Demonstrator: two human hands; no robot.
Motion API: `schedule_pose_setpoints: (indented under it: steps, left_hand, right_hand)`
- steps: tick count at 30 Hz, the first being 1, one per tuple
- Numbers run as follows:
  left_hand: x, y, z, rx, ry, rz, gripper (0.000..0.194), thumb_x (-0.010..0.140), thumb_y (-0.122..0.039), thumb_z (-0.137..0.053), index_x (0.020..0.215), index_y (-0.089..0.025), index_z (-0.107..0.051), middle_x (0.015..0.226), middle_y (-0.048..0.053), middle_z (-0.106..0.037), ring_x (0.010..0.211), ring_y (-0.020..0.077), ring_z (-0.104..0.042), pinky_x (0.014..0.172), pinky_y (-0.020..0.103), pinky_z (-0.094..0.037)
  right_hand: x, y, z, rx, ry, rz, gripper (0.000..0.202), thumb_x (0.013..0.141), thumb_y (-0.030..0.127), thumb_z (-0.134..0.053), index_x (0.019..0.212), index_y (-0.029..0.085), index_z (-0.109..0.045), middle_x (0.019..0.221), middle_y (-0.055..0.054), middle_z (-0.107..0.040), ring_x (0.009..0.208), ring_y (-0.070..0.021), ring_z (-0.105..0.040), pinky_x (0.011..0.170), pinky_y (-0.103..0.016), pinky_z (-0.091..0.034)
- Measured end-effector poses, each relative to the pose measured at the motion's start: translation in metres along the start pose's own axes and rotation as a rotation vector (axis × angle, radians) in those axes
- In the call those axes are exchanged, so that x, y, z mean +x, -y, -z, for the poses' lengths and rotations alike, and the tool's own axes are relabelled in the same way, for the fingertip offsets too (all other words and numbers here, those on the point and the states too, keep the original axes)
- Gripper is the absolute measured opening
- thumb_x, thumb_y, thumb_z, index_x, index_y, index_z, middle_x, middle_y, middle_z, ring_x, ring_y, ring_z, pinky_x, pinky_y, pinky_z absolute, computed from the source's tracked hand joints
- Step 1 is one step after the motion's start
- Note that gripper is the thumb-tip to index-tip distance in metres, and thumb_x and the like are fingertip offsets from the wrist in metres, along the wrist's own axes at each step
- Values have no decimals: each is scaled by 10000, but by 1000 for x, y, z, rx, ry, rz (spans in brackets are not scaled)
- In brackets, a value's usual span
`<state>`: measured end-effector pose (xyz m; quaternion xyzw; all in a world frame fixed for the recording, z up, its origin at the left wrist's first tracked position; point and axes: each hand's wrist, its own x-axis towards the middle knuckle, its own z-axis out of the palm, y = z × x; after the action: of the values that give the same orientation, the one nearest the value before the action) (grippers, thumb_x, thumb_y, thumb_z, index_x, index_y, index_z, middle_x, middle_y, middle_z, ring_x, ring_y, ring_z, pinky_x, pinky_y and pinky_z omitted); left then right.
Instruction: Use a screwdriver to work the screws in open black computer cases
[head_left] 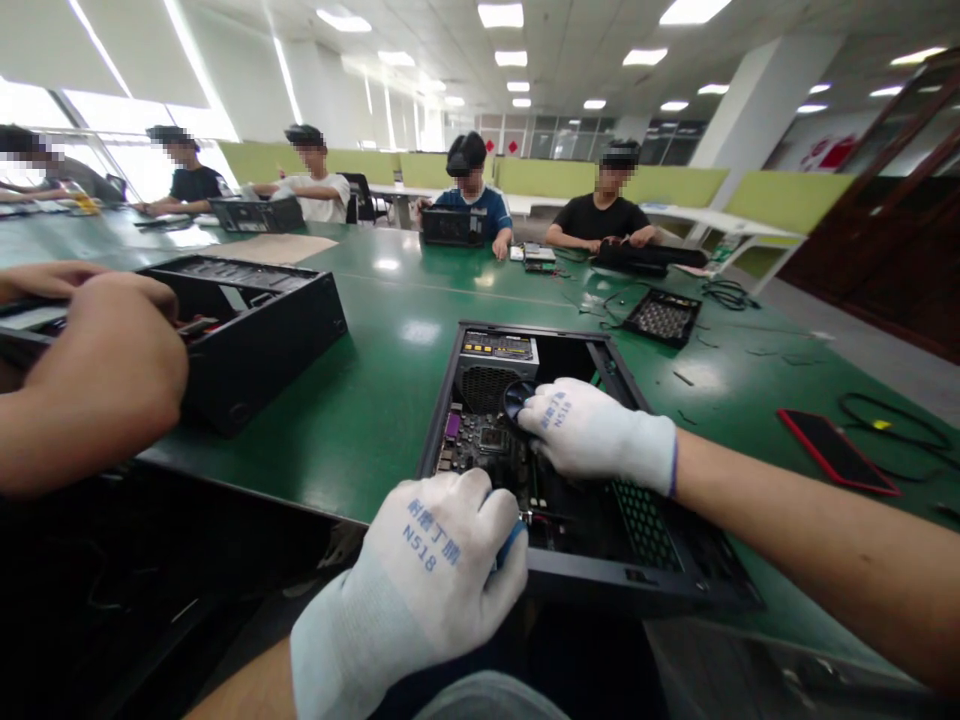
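An open black computer case lies on its side before me, with a power supply at its far left corner and a motherboard inside. My right hand, in a white glove, is closed round the edge of a round black fan cooler over the board. My left hand, also gloved, is closed at the near left edge of the case; a bit of blue shows between thumb and fingers, and what it holds is hidden.
At the left, a bare arm reaches into another black case. Several people sit across the green table. To the right lie a black mesh panel, a red-edged black object and cables.
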<state>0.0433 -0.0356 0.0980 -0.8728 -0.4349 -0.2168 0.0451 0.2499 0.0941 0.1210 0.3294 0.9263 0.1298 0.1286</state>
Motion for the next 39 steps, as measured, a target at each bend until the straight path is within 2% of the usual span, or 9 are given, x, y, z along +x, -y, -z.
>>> schedule_pose_setpoints:
  steps: [4,8,12,17,23,27,30,34,39]
  left_hand:
    - [0,0,0,-11,-2,3,144,967,-317,-563,845,-261,-512,817,27,-608,679,226,-608,572,365,-392]
    - [0,0,0,0,-2,10,132,967,-322,-566,858,-264,-519,828,24,-610,681,239,-612,576,375,-403]
    - [0,1,-1,-8,-12,-1,123,963,-316,-570,863,-260,-526,830,24,-613,688,228,-609,584,371,-413]
    - [-2,1,-2,5,-10,4,142,977,-321,-552,857,-254,-518,825,29,-612,675,211,-587,574,355,-389]
    - [-1,0,-1,-4,-22,14,148,986,-313,-534,850,-254,-522,816,23,-603,671,212,-581,578,363,-383]
    - [1,-1,2,-13,37,50,146,988,-296,-518,847,-256,-525,835,19,-605,709,221,-593,604,366,-396]
    - [3,-2,7,-39,63,60,152,997,-299,-499,851,-257,-509,830,10,-596,712,218,-587,608,371,-395]
    - [11,-3,19,-101,148,64,103,992,-317,-523,914,-250,-513,876,11,-614,774,216,-609,665,367,-448]
    - [47,9,18,-50,267,38,149,997,-309,-486,1079,-199,-545,1058,83,-647,973,259,-655,878,406,-533]
  right_hand:
    - [-13,-15,5,-16,95,-148,200,875,263,-641,980,169,-784,964,-128,-788,916,-292,-741,774,-365,-497]
    - [-8,-29,2,-79,168,-247,217,853,218,-635,991,154,-789,995,-157,-792,919,-316,-752,747,-378,-508]
    - [10,-42,-10,-81,158,-316,236,871,243,-642,1022,137,-790,1041,-191,-788,972,-346,-744,781,-410,-517]
    - [28,-55,-23,-59,125,-383,262,886,155,-582,1029,96,-793,1056,-230,-777,1019,-335,-724,844,-419,-499]
    - [18,-62,-23,-23,-19,-429,372,994,350,-501,1090,114,-772,1098,-215,-766,1058,-324,-697,875,-400,-484]
    - [-3,-62,-18,166,-219,-474,429,1009,473,-490,1054,150,-769,1049,-154,-777,1002,-275,-696,864,-344,-480]
    - [-18,-60,-20,381,-363,-488,403,1005,472,-505,965,178,-777,977,-109,-778,896,-236,-688,799,-318,-474]
    - [-29,-58,-26,524,-483,-473,370,1000,459,-529,974,188,-780,982,-91,-775,901,-231,-677,806,-320,-463]
    - [-28,-59,-27,590,-524,-448,355,1001,454,-540,976,182,-768,967,-83,-767,872,-219,-667,787,-318,-455]
